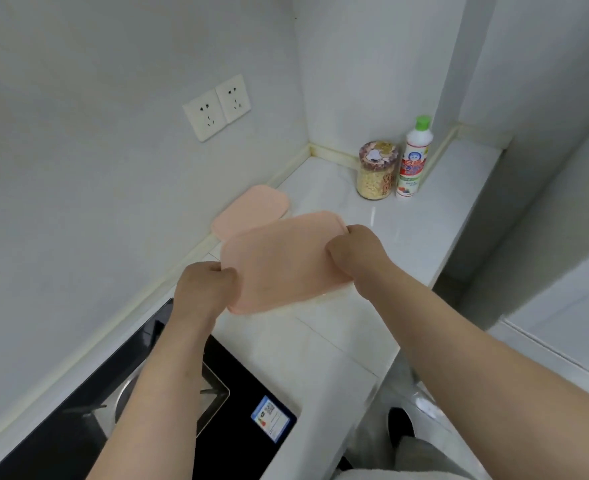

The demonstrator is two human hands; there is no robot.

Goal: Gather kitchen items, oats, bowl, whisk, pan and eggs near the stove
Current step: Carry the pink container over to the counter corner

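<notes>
A: Surroundings first, quick.

B: White countertop (407, 237) in a corner. Beyond the hands, against the left wall, a second pink board (251, 211) lies flat, its near end hidden under the held one. Farther out and to the right of the grip, the oats jar (377, 171) stands upright with its lid on, and a white bottle with a green cap (414, 157) is just beside it on the right. Two wall sockets (216, 107) sit above, on the left wall.

A: Anything blocking?

B: Nothing stands between the grip and the oats jar, just bare counter. The gas stove (237, 393) is below the left forearm, nearer the person than the grip, with a sticker (270, 419) on its corner.

A: Now the grip.

B: Both hands hold one pink board (282, 261) by its short ends. The left hand (206, 289) pinches the near-left end, thumb on top and fingers curled under. The right hand (358, 254) clamps the far-right end in the same way. The board is tilted, right end farther out.

A: Resting on the counter?

B: Cannot tell. Its near edge is close to the surface.
</notes>
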